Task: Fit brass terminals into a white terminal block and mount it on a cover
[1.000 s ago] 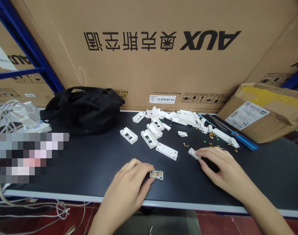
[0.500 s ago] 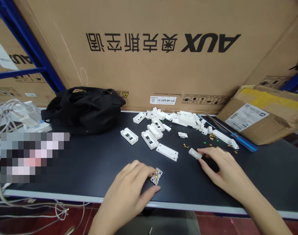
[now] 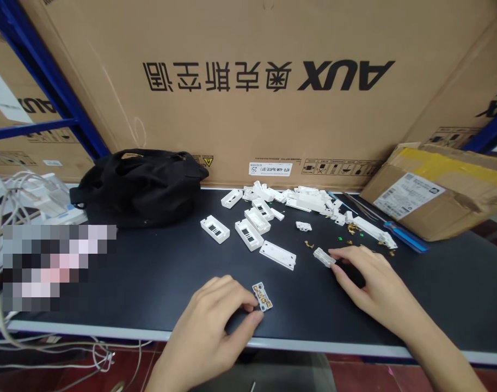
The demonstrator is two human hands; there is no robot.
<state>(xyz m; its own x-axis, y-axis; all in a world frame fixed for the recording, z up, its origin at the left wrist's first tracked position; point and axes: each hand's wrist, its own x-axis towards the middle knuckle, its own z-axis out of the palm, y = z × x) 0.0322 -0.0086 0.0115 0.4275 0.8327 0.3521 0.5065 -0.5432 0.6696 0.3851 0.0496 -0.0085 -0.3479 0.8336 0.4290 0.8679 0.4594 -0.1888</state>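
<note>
Between the thumb and fingertips of my left hand (image 3: 218, 321) is a small white plastic part with brass contacts (image 3: 263, 296), close to the table's front edge. Its brass side faces up. My right hand (image 3: 368, 283) pinches the end of a small white plastic block (image 3: 324, 257) at the right, low over the tabletop or resting on it; I cannot tell which. A flat white cover plate (image 3: 277, 255) lies between the two hands. Beyond it are white rectangular housings (image 3: 249, 235) with slots. A loose brass piece (image 3: 309, 245) lies just past the right hand's block.
Several white plastic parts (image 3: 309, 200) are heaped at the back, with brass and green bits nearby. A blue-handled tool (image 3: 407, 237) lies by a taped carton (image 3: 440, 190). A black bag (image 3: 142, 188) sits at left, near white cables (image 3: 11, 201). Large cartons (image 3: 248, 120) stand behind.
The part with brass contacts has turned in my left hand and now slants the other way. My right hand keeps its hold on the white block. The view has shifted slightly.
</note>
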